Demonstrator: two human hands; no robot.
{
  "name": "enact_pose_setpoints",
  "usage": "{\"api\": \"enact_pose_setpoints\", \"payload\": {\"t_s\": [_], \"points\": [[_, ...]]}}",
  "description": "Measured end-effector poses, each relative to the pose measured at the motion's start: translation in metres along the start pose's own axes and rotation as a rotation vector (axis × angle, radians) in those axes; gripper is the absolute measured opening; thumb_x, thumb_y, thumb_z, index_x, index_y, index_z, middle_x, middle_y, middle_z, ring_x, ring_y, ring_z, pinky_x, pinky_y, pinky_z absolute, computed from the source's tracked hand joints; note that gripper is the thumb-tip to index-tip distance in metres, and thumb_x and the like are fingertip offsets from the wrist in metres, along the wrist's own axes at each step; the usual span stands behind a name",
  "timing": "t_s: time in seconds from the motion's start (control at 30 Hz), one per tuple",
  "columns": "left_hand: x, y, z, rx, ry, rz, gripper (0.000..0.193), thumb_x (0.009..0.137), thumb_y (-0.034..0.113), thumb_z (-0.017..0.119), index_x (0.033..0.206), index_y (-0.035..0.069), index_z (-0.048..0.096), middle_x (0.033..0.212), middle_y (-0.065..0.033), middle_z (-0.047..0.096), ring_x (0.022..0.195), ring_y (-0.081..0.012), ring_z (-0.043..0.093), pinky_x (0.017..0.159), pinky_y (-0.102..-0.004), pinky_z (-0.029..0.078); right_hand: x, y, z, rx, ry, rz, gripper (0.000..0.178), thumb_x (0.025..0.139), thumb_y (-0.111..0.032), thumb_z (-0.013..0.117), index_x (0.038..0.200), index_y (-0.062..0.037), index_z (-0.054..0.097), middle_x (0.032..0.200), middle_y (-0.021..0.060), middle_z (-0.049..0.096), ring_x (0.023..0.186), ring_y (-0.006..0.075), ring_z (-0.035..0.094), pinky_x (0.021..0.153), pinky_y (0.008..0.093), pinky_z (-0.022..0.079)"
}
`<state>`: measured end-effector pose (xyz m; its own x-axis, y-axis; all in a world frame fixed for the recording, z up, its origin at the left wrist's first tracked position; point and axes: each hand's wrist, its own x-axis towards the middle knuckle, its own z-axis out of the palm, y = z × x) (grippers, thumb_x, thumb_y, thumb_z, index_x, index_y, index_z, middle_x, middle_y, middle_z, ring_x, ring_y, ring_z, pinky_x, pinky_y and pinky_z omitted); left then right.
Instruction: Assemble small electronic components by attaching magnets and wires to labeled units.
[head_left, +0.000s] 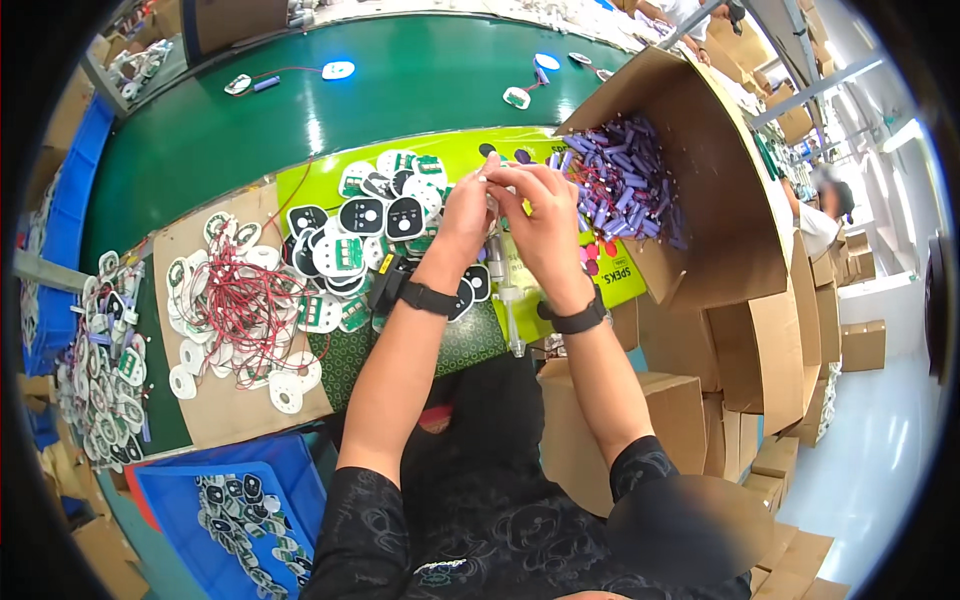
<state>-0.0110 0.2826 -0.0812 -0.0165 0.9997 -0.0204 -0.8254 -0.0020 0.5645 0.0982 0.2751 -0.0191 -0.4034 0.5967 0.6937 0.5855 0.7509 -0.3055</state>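
Head view: L hand [468, 208] & R hand [540, 215] meeting fingertip to fingertip above the bench, pinching a small part [492, 172] together, too tiny to ID. Part hovering over pile of round black/white circuit boards [365, 225], just beside open cardboard box [730, 200] of purple cells [625, 180]. Red-wired boards [235, 305] lying further L

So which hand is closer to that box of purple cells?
Right. The right hand is beside the box, next to the purple cells; the left hand is farther away.
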Motion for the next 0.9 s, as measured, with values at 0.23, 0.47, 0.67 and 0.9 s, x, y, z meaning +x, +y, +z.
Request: {"api": "enact_pose_setpoints", "payload": {"t_s": [0.23,0.47,0.67,0.9], "points": [[-0.003,0.004,0.011,0.174,0.017,0.014,0.047,0.108,0.043,0.044,0.122,0.002,0.061,0.108,-0.0059,0.065,0.099,-0.0127,0.061,0.088,-0.0299,0.05,-0.004,0.022,-0.015,0.821,-0.039,0.572,0.015,0.095,-0.009,0.07,0.106,0.0003,0.065,0.095,0.0018,0.07,0.08,0.0071,0.064,0.072,0.0214,0.051],[-0.004,0.002,0.011,0.19,-0.017,0.043,0.042,0.106,0.038,0.052,0.121,0.0,0.064,0.099,-0.0017,0.066,0.085,-0.0076,0.061,0.077,-0.0243,0.05,-0.014,0.031,-0.028,0.764,-0.039,0.673,0.014,0.094,-0.01,0.072,0.104,-0.0021,0.068,0.089,-0.0029,0.067,0.076,0.0024,0.059,0.07,0.0191,0.049],[-0.003,0.004,0.002,0.31,0.164,0.069,0.027,0.101,0.028,0.065,0.109,0.003,0.071,0.09,0.0036,0.065,0.071,-0.0021,0.055,0.058,-0.0193,0.042,-0.019,0.034,-0.012,0.674,-0.056,0.697,0.013,0.09,-0.008,0.074,0.1,-0.0007,0.07,0.088,-0.0017,0.067,0.076,0.0038,0.06,0.068,0.0201,0.05],[-0.003,0.001,0.002,0.266,0.099,0.025,0.033,0.104,0.028,0.058,0.112,-0.002,0.069,0.097,-0.0021,0.069,0.079,-0.0063,0.062,0.07,-0.0227,0.051,-0.02,0.03,-0.004,0.471,-0.02,0.657,0.014,0.088,-0.01,0.075,0.097,0.0,0.073,0.087,0.0023,0.065,0.073,0.0081,0.062,0.068,0.0241,0.052]]}}
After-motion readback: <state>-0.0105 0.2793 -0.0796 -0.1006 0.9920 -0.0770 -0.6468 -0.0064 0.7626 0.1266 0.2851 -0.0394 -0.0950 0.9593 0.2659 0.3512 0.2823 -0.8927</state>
